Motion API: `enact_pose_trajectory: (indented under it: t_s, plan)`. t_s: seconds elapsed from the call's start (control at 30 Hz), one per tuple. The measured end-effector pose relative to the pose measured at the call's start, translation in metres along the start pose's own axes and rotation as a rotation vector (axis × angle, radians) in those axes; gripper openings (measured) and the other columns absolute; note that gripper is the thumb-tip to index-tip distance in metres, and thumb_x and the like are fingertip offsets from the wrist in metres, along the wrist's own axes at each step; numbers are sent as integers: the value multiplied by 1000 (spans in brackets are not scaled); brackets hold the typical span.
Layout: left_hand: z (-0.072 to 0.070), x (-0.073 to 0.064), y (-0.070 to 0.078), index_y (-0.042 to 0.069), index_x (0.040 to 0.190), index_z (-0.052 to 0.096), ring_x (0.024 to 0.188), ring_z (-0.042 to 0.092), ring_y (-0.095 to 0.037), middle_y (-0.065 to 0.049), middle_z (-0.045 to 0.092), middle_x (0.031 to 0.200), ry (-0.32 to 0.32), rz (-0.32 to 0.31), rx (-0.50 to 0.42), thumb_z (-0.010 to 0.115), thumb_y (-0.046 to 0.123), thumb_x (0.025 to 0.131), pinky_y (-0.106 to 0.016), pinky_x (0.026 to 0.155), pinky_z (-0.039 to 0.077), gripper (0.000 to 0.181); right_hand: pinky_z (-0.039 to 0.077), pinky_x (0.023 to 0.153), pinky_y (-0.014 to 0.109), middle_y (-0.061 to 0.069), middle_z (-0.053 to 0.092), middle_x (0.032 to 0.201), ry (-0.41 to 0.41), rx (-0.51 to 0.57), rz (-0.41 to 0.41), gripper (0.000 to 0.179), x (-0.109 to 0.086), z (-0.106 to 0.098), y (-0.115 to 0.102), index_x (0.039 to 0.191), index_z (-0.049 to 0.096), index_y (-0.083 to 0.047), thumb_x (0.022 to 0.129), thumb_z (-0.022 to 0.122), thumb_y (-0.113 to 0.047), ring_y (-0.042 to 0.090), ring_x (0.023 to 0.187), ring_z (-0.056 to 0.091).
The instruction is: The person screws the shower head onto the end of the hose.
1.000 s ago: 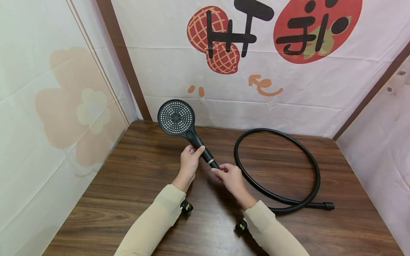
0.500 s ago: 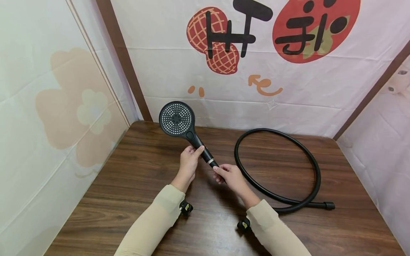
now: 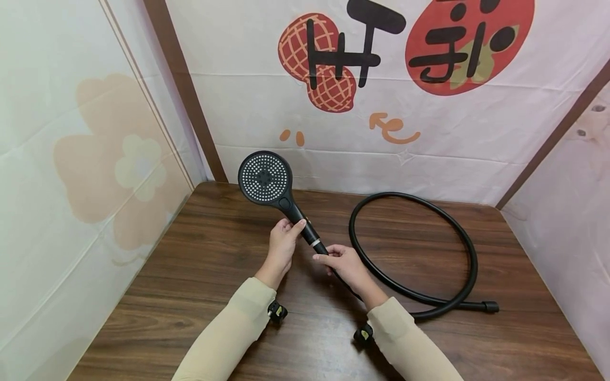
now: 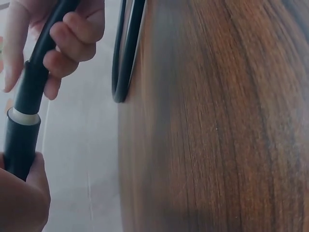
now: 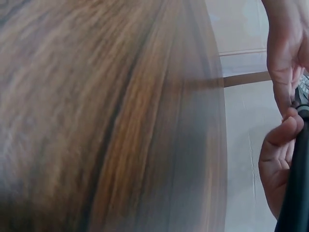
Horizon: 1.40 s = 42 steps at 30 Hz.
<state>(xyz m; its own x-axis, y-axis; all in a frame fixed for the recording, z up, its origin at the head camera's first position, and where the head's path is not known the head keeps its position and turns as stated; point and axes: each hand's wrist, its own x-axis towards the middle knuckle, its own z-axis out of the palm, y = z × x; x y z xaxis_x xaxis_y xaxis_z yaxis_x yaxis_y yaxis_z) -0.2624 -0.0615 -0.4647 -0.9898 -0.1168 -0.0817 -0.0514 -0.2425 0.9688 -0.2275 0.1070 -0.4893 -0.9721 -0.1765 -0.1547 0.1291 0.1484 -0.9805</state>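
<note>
Basically, L hand (image 3: 283, 244) grips blk handheld showerhead (image 3: 264, 177) by its handle (image 3: 293, 212), ctr of frame — R hand (image 3: 345, 264) grips blk hose (image 3: 473, 267) just below. Characters (image 3: 343, 58) on backdrop (image 3: 238, 106), top right — partly cropped, unreadable.

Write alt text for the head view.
A person's left hand holds the handle of a black handheld shower head, spray face toward the camera; the right hand holds a black hose's end in line with it, a pale ring between. The hose loops on a wooden table.
</note>
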Motion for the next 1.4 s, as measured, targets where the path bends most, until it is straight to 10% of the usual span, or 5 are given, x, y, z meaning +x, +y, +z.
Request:
enact_pose_trajectory:
  t_s: [0.37, 0.93, 1.4]
  plan:
    - [3, 0, 2, -3, 116, 59, 89, 68, -6, -13, 73, 107, 10, 30, -4, 65, 11, 96, -30, 91, 53, 26, 52, 56, 26, 8, 72, 71, 140, 40, -22, 27, 0, 3, -3, 87, 65, -3, 77, 85, -18, 12, 53, 62]
    - [2, 1, 2, -3, 117, 59, 89, 68, -6, -14, 73, 109, 4, 28, -2, 66, 12, 96, -39, 98, 51, 27, 56, 61, 27, 7, 72, 75, 31, 89, 12, 23, 1, -1, -4, 91, 65, 2, 89, 74, -19, 10, 59, 63]
    - [1, -1, 4, -4, 121, 58, 93, 70, -6, -20, 71, 117, -37, 20, -27, 63, 9, 97, -45, 105, 47, 28, 55, 68, 23, -2, 74, 81, -227, 182, 30, 49, 2, -10, -3, 120, 53, 21, 104, 52, -25, 7, 69, 64]
